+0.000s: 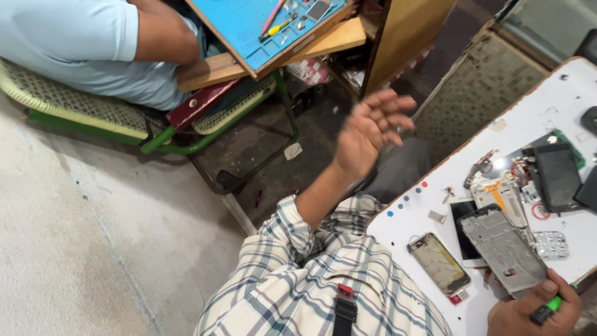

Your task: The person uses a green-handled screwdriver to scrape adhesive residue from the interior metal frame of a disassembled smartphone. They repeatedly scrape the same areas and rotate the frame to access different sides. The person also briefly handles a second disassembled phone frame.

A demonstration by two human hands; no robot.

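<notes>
Partly cut off at the bottom edge: right hand (536, 311), fingers curled, grip closed on a small green-handled tool (550, 307); tool tip hidden behind the fingers, kind not determinable. Touching the thumb of that hand, just above it: grey metal phone frame (504, 250), lying flat on the white counter (410, 214) with its lower corner at the grip. Just left of the frame, apart from the hand: bare phone chassis with yellowish back (439, 263). Beyond the frame: stripped phone parts with orange flex cable (497, 194), black phone screen (558, 175) lying on a green circuit board (577, 152), small clear blister strip (550, 244). Items at the right edge cut off and not identifiable.

Raised and slightly blurred, off the counter over the dark floor: left hand (370, 132), palm open, fingers spread, grip empty, touching nothing. Well apart from the right hand and the phone frame.

Top of view: blue work tray (249, 28) on a wooden board, holding a red-handled tool (272, 17), a yellow-handled tool (278, 26) and small parts too small to resolve. Beside it, another person in a light blue shirt (68, 43), seated on a green woven chair (93, 115), mostly out of view.
</notes>
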